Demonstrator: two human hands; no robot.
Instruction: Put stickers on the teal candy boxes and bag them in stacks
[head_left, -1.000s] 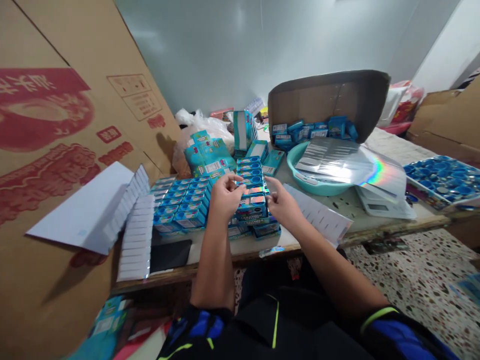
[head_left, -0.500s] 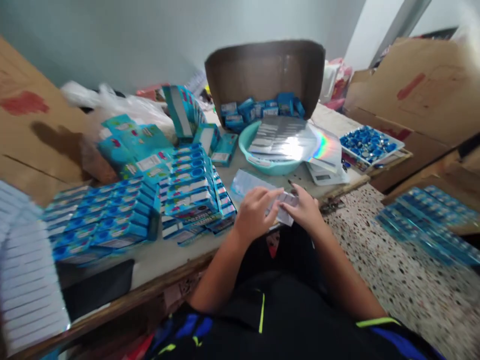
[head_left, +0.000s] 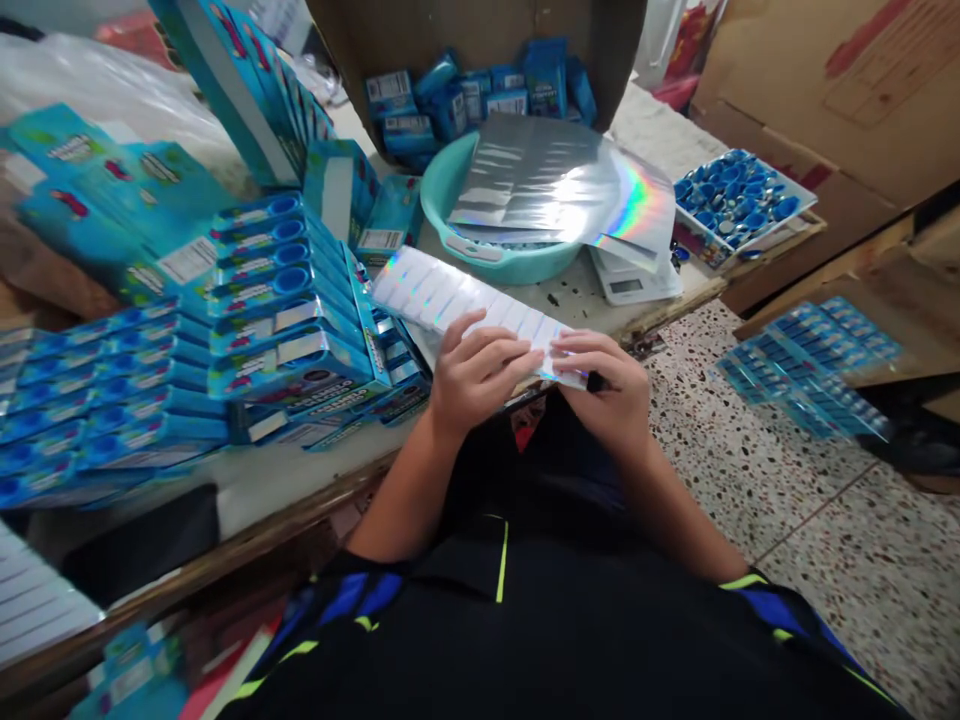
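A long shiny white strip (head_left: 442,292), divided by lines into several narrow cells with rainbow glints, slants across the front of the table. My left hand (head_left: 480,372) curls over its lower edge, fingers bent on its face. The right end of the strip is between the fingers and thumb of my right hand (head_left: 606,388). My fingertips nearly meet; the thumbs are mostly hidden. Just behind the strip stands a turquoise basin (head_left: 510,262) with silvery sheets (head_left: 517,180) lying across its top.
Stacked blue printed boxes (head_left: 285,310) crowd the table's left. Small blue packs (head_left: 465,100) lie in a cardboard carton (head_left: 480,30) at the back. A white scale (head_left: 634,285) and a tray of blue pieces (head_left: 739,200) stand right. Blue blister sheets (head_left: 810,360) are beyond the table edge.
The view has tilted down and closer. The strip now stretches out leftward from my hands, raised and turned to show its cells; before, only a small white part showed between them.
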